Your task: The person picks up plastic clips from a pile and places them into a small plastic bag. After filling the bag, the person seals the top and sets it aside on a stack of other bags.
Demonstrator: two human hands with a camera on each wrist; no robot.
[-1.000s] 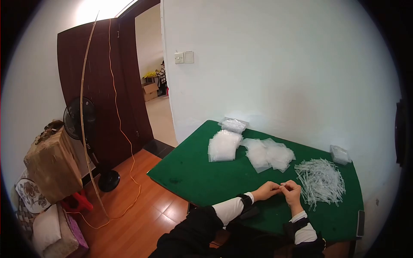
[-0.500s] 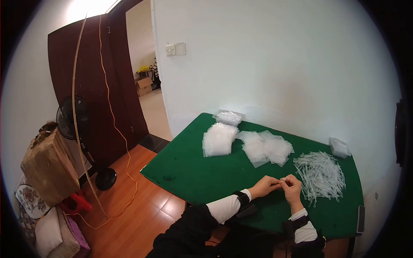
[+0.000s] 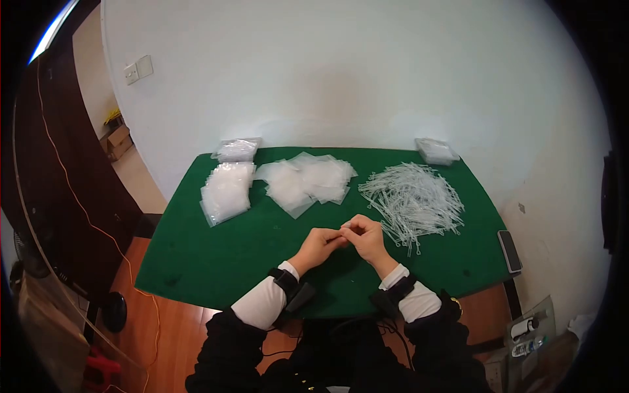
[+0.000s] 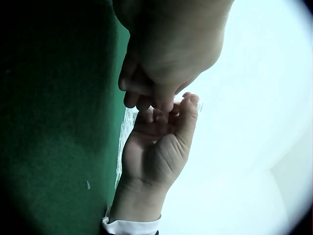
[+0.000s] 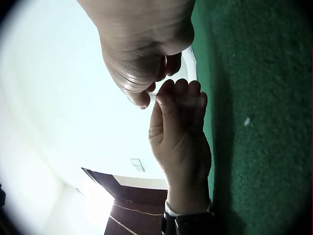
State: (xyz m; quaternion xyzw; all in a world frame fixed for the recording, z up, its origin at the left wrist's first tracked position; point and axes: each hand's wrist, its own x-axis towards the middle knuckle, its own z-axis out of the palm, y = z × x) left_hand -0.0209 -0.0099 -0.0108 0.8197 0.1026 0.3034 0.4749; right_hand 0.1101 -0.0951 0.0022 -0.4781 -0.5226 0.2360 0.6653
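Over the green table [image 3: 275, 262], both hands meet fingertip to fingertip. My left hand [image 3: 316, 249] pinches a small bundle of thin clear strips [image 4: 179, 99], seen in the left wrist view; part of it lies hidden inside the curled fingers. At the bundle's other end, the thumb and fingers of my right hand [image 3: 369, 242] pinch it too. The right wrist view shows the strips [image 5: 152, 97] bridging the two hands. A heap of clear looped strips [image 3: 416, 200] lies just beyond the right hand. Spread clear bags [image 3: 304, 180] lie beyond the left hand.
A fanned stack of clear bags [image 3: 227, 193] lies at the left, with a filled packet [image 3: 237, 150] behind it. Another packet [image 3: 437, 151] sits at the back right. A phone-like dark object [image 3: 509, 251] rests on the right edge. The wall [image 3: 327, 78] borders the back.
The head view has turned right and down, so the table now appears centred and the door farther left. Both hands stay together in a similar pinch.
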